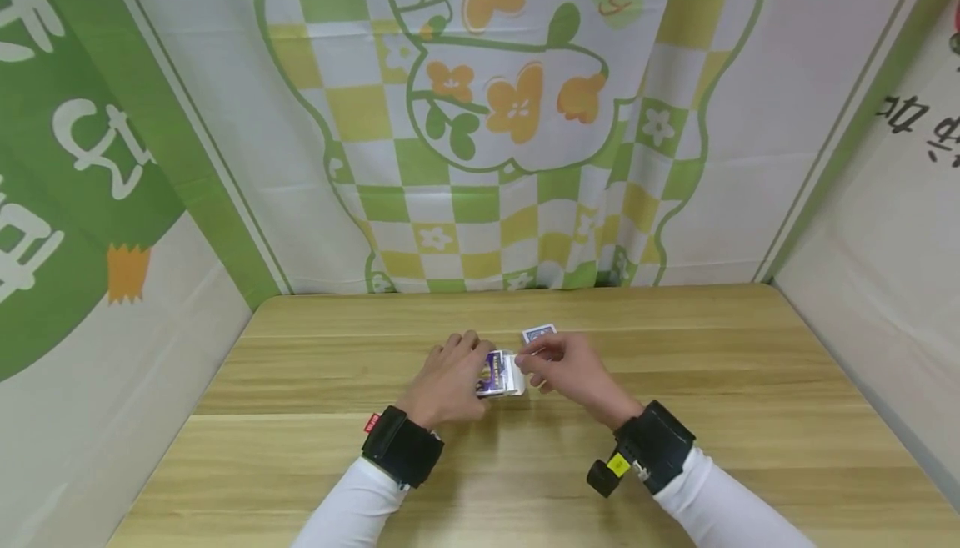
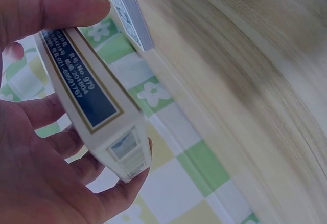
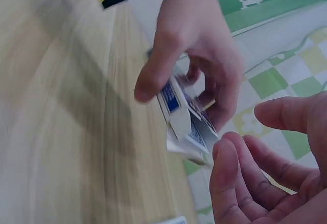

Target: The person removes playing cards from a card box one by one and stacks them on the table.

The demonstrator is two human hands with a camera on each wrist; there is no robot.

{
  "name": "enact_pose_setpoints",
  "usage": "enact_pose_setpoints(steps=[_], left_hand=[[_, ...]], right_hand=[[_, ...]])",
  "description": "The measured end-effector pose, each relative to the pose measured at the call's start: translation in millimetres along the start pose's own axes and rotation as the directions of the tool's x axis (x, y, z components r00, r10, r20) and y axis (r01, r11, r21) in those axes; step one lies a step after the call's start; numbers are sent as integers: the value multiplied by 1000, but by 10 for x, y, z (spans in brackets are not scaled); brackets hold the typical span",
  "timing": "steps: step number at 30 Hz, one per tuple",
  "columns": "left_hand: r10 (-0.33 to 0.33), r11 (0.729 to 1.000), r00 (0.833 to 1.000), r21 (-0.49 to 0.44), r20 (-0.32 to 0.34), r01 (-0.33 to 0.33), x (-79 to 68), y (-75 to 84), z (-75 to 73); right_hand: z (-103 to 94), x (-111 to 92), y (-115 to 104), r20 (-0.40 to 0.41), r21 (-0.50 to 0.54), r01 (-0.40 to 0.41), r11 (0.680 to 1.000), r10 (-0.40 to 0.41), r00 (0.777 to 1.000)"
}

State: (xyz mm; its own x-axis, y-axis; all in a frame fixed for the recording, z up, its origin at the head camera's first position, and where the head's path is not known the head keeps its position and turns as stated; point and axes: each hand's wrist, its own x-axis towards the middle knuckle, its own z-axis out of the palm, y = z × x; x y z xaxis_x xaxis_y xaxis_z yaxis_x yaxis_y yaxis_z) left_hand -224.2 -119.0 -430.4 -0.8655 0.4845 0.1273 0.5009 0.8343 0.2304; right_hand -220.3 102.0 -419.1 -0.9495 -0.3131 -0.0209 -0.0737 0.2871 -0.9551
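Note:
My left hand holds a playing-card box, thumb on one side and fingers on the other. The box's open end and white flap face right, towards my right hand. Through that opening, in the right wrist view, a blue-patterned card back shows inside the box. My right hand's fingertips are beside the flap, loosely bent, with thumb and fingers apart; I cannot tell whether they touch it. A deck of cards with a blue-and-white back lies on the table just beyond my right hand.
The wooden table spreads out around both hands. A checked, flowered curtain hangs behind its far edge, and printed cloth walls stand at the left and right. A black strap with a small device is on the right wrist.

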Motion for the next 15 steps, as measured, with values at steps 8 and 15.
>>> enact_pose_setpoints(steps=[8, 15], left_hand=[[6, 1000, 1000, 15, -2, -6, 10, 33, -6], [20, 1000, 1000, 16, -3, -20, 7, 46, -14]], right_hand=[[23, 37, 23, 61, 78, -90, 993, 85, 995], [58, 78, 90, 23, 52, -138, 989, 137, 990]])
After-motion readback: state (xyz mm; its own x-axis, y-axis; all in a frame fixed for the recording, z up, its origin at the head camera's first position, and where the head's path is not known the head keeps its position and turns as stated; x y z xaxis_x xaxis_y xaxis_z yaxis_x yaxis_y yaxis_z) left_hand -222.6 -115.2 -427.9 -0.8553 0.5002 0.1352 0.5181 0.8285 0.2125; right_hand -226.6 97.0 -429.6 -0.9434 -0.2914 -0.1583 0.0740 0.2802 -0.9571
